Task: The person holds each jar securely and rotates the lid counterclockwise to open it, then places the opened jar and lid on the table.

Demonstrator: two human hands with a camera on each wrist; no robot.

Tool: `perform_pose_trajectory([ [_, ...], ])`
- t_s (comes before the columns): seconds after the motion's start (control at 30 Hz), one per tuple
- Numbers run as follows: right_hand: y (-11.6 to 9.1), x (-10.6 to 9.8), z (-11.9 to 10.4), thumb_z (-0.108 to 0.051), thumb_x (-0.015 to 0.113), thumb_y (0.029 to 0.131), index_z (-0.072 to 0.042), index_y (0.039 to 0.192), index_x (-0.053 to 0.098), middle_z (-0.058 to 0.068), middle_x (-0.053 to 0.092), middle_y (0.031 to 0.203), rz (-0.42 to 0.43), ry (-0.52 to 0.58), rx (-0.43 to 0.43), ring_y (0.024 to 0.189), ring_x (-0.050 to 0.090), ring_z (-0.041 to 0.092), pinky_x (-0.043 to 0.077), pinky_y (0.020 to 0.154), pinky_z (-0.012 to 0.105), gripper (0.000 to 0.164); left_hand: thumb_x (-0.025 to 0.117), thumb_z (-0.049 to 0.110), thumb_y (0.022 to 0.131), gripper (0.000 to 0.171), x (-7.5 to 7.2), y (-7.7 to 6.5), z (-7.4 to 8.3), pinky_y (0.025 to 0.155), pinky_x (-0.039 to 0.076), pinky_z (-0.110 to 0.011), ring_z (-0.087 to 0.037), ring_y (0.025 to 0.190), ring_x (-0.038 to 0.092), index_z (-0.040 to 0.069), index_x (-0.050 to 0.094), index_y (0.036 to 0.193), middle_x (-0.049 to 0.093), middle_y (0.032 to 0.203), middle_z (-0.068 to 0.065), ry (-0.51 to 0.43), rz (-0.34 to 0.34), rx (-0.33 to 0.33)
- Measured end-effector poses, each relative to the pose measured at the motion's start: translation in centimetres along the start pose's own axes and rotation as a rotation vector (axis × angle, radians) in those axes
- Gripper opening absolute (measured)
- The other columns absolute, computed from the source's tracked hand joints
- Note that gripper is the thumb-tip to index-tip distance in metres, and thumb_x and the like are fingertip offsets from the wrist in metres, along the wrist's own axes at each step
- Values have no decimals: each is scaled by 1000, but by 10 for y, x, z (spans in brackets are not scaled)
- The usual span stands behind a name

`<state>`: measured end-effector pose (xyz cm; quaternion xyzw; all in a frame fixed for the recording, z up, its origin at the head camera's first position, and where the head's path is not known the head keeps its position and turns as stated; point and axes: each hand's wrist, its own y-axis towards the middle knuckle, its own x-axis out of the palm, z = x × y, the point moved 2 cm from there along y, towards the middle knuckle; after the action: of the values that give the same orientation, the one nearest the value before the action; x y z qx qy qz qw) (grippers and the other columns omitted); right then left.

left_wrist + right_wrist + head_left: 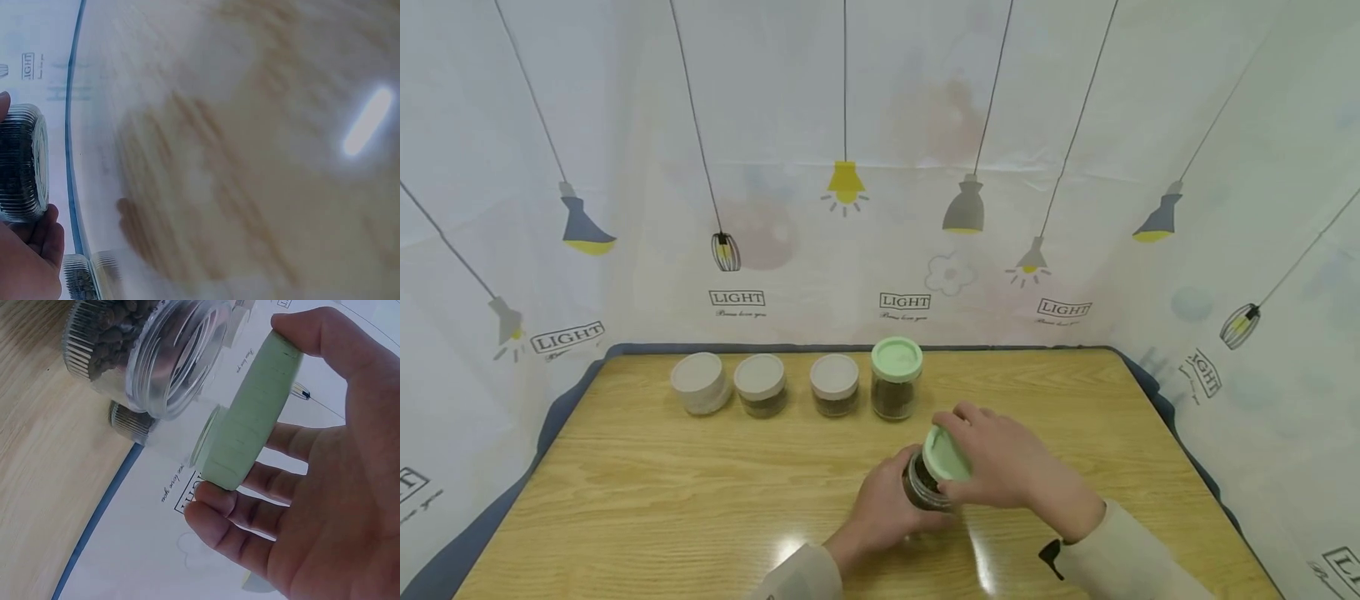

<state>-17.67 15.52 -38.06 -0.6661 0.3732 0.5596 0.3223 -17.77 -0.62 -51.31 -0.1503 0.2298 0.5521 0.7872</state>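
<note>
- Sleeves, pale and long, reach in from the near edge; the right one (1120,546) has a small black piece (1052,557) at its cuff, the left one (805,575) lies lower in the head view.
- Left hand (880,508): its fingers are clamped around the ribbed side of an uncovered glass jar (144,356), thumb on one side and the others opposite.
- That jar is over the near part of the counter (662,500), right of the middle; dark, lumpy pieces show through its clear wall.
- Right hand (1000,458): its fingers pinch a light green lid (253,412) by the edge, thumb across from the others. The lid is tilted, just beside the jar's mouth, with a gap between them in the right wrist view.
- Farther back stands a taller jar (895,400), upright, its green lid on and dark contents inside.
- Left of it, three shorter jars with white lids stand in a row: one (834,402) and another (761,402) with dark contents, the leftmost (700,385) pale throughout.
- Behind the counter hangs a whitish backdrop (820,275) printed with lamps and the word LIGHT.
</note>
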Motion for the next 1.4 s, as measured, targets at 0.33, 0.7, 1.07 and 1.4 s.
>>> perform_pose_trajectory([
  [0.33, -12, -6, 13, -48, 75, 74, -18, 134, 51, 3, 56, 115, -21, 15, 70, 87, 54, 14, 47, 70, 33, 71, 86, 54, 64, 91, -3, 0, 1, 97, 49, -40, -15, 115, 58, 28, 44, 142, 60, 127, 7, -21, -5, -10],
  [0.7, -27, -8, 28, -53, 73, 75, -17, 132, 53, 1, 56, 110, -20, 27, 102, 83, 53, 12, 46, 66, 30, 70, 87, 49, 64, 92, -8, 5, -1, 104, 46, -42, -15, 119, 57, 26, 44, 141, 60, 129, 7, -46, 33, -13],
  [1.07, -44, 7, 45, -57, 72, 75, -18, 135, 50, 3, 55, 113, -147, 91, 219, 84, 52, 14, 45, 63, 33, 74, 88, 46, 64, 91, -3, 18, 1, 106, 44, -44, -17, 123, 56, 28, 43, 141, 59, 132, 5, -61, 67, -29],
  [1.4, -56, 30, 61, -56, 73, 74, -17, 132, 51, 4, 54, 112, -174, 140, 250, 83, 52, 16, 46, 62, 35, 73, 88, 41, 65, 90, 9, 39, 6, 104, 45, -43, -19, 120, 57, 21, 43, 140, 60, 129, 1, -20, 85, -24],
])
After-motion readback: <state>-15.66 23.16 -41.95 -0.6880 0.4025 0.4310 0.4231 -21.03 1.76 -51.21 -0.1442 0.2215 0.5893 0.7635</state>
